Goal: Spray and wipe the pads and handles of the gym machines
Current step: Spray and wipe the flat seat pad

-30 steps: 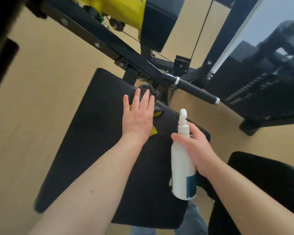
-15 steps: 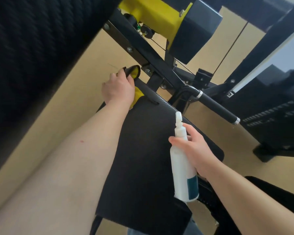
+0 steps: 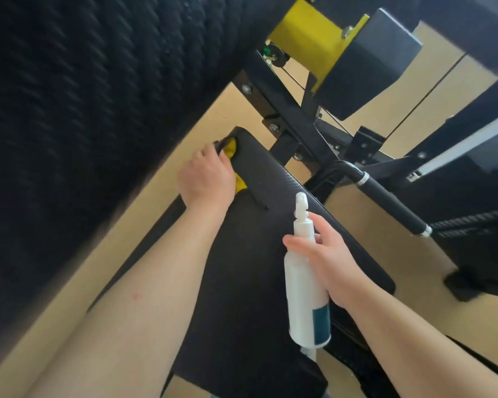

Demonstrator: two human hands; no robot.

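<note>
Head view: a yellow cloth [image 3: 231,147] is gripped by the left hand [image 3: 206,175] at the pad [image 3: 259,254] corner; a spray bottle [image 3: 305,285] is clasped by the right hand [image 3: 329,254].

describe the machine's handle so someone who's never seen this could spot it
Start at the long black seat pad mid-view. Off its right edge, beyond the right hand holding the white spray bottle, the handle juts from the frame. Unlike the bare frame, it has a black grip between two silver rings.

We read this as gym: black padded seat [image 3: 242,282], bolted steel frame [image 3: 293,116], foam-grip handle [image 3: 391,202], yellow bracket [image 3: 308,38], tan floor [image 3: 414,268] beneath, more dark equipment [image 3: 472,196] to our right.
</note>
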